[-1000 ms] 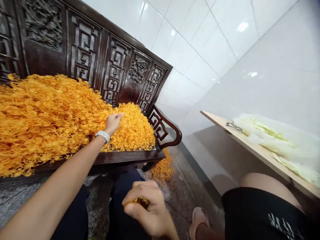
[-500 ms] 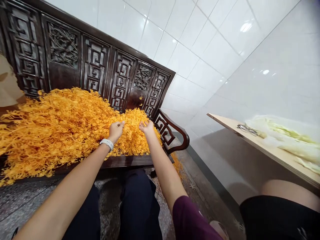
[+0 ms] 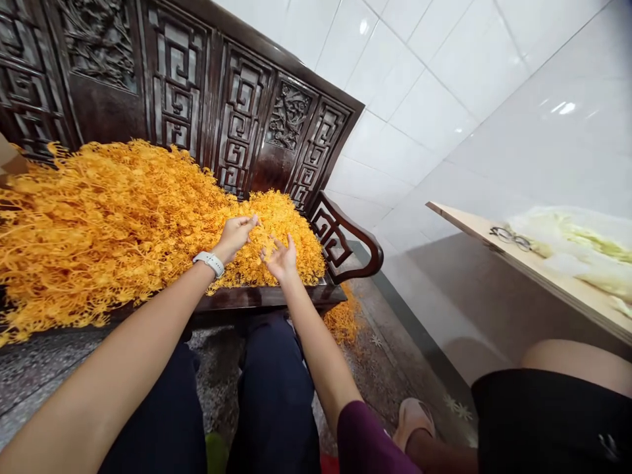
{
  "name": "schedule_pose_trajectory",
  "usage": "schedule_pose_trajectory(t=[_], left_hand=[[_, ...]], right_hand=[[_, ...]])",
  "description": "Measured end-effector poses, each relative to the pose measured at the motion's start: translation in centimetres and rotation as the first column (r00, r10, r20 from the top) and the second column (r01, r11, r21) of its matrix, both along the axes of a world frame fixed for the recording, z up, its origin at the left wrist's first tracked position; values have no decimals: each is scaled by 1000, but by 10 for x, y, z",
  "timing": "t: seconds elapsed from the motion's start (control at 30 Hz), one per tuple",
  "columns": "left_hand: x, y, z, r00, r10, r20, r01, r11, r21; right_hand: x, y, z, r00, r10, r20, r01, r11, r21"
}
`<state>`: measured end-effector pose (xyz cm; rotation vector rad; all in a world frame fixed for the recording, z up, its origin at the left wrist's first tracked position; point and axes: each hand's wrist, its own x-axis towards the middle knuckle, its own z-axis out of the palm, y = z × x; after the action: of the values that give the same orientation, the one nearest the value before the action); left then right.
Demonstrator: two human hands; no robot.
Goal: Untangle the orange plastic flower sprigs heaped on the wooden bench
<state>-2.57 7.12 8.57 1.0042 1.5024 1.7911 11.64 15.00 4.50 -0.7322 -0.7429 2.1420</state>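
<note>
Orange plastic sprigs (image 3: 99,224) cover the carved wooden bench (image 3: 266,297). At their near right edge the right hand (image 3: 280,258), which pinched a clump by the lap 1 second ago, is now open and empty. Just beyond, the left hand (image 3: 236,234) rests half-closed on the heap; I cannot tell if it grips any.

Both bare arms reach forward, and the 2 hands meet near the centre of the frame. The left arm (image 3: 123,368) runs from the lower left corner up to the middle, nearly straight, with a white band (image 3: 209,262) on its wrist. The left hand (image 3: 236,234) is loosely curled, fingers bent toward the right. The right arm (image 3: 316,342) rises from the bottom centre out of a purple sleeve (image 3: 368,441). The right hand (image 3: 280,259) sits just below and right of the left, apart from it, with its fingers spread.
</note>
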Motion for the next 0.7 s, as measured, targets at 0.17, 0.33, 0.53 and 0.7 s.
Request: schedule_pose_trajectory(t=[0.17,0.33,0.53,0.7], left_hand=[[3,-2,-3,998,-49,-37,47,998,-51],[2,-2,-10,996,-32,-86,25,996,-84],[1,-4,-7,989,-5,-150,-2,999,-49],[-2,-3,-7,989,36,-141,-41,999,-31]], right_hand=[[0,1,27,998,47,-43,-37,977,208],[-6,-11,26,986,-128,105,60,868,493],[-8,-5,21,939,-331,91,246,834,494],[5,9,27,907,-415,70,341,821,457]])
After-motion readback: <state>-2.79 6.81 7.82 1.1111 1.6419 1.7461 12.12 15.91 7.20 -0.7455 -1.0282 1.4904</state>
